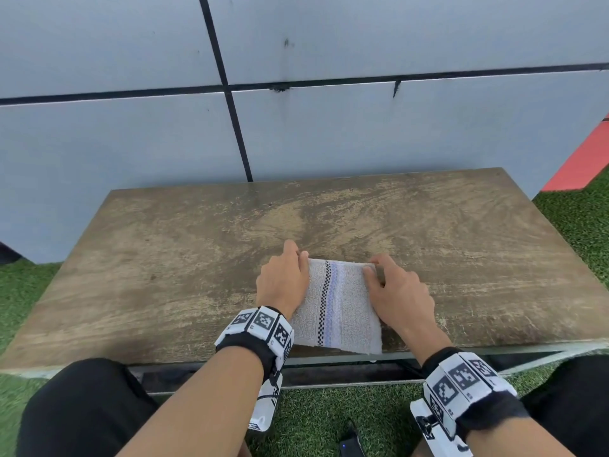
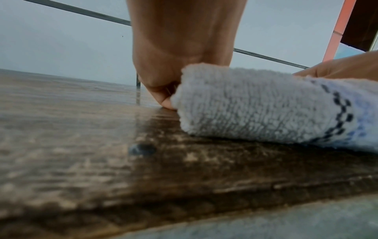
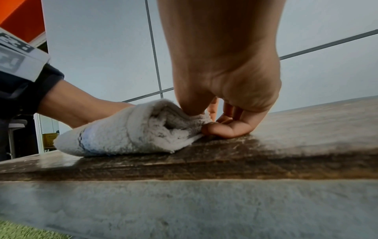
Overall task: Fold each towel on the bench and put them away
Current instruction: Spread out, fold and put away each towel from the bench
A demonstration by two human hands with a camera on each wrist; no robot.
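A small grey towel (image 1: pixel 339 308) with a black check stripe and a pale blue band lies folded near the front edge of the wooden bench (image 1: pixel 164 258). My left hand (image 1: pixel 283 278) holds its far left corner, the fingers curled down onto the wood; the left wrist view shows the left hand (image 2: pixel 163 90) pinching the towel (image 2: pixel 255 105) edge. My right hand (image 1: pixel 392 288) pinches the far right corner. In the right wrist view the thumb and fingers of the right hand (image 3: pixel 210 119) close on the layered towel (image 3: pixel 132 129) edge.
A grey panelled wall (image 1: pixel 329 127) stands right behind the bench. Green artificial turf (image 1: pixel 580 225) surrounds it, with a red strip (image 1: pixel 583 159) at the far right. My knees in black sit under the front edge. A small dark device (image 1: pixel 349 446) lies on the turf.
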